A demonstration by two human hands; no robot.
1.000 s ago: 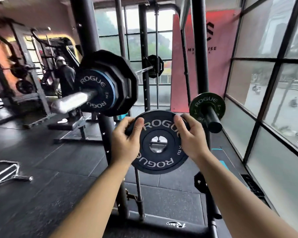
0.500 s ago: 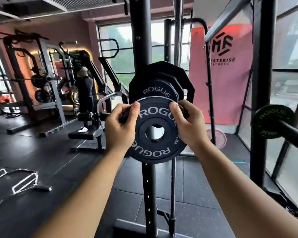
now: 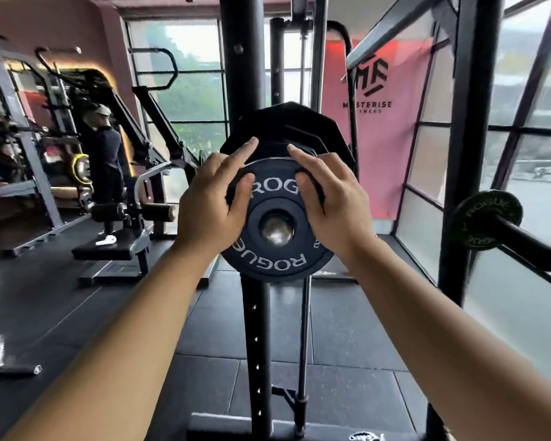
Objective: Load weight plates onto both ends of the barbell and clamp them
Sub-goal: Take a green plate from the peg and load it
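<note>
A small black ROGUE plate (image 3: 277, 262) sits on the barbell sleeve, whose silver end (image 3: 276, 231) shows through the plate's hole. Behind it on the same sleeve are a blue-rimmed plate, mostly hidden, and a large black angular plate (image 3: 299, 122). My left hand (image 3: 210, 205) lies on the small plate's upper left rim, and my right hand (image 3: 337, 205) on its upper right rim. Both thumbs press on the plate's face. Both index fingers stretch straight past the rim toward the larger plate. No clamp is in sight.
A black rack upright (image 3: 256, 345) stands directly behind the plates. A small green plate (image 3: 484, 218) hangs on a black storage peg at the right, by the windows. A bench machine (image 3: 109, 249) and a person (image 3: 104, 154) are at the left. A metal handle lies on the floor at the far left.
The small plate went from held in front of the bar to threaded onto the sleeve. My fingers uncurled from its rim and now lie straight, and the view moved closer.
</note>
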